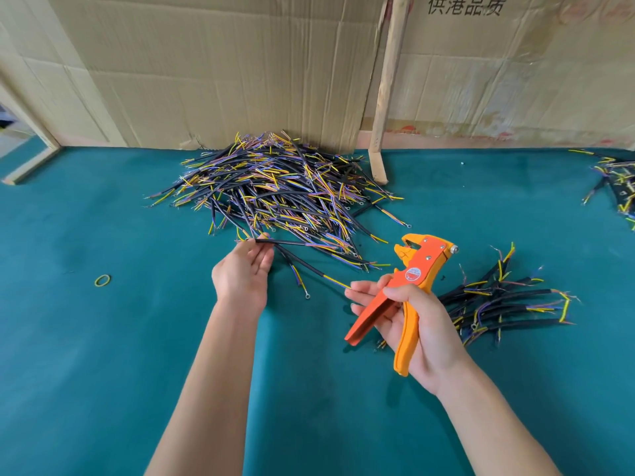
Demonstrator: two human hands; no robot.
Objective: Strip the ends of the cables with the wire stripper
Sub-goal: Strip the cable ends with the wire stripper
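A large heap of short black cables [275, 187] with yellow, blue and purple inner wires lies at the back middle of the green table. My left hand [242, 276] pinches one black cable [285, 242] at the heap's near edge; the cable runs to the right from my fingertips. My right hand [412, 321] grips the orange and yellow wire stripper [412, 273] by its handles, jaws up and pointing left, handles spread apart. A smaller pile of cables [505, 304] lies just right of that hand.
Green felt covers the table [103, 355]. Cardboard sheets [223, 63] stand along the back, with a wooden stick [388, 91] leaning on them. A yellow-green rubber band [102, 280] lies at the left. More cables [615, 180] sit at the far right edge.
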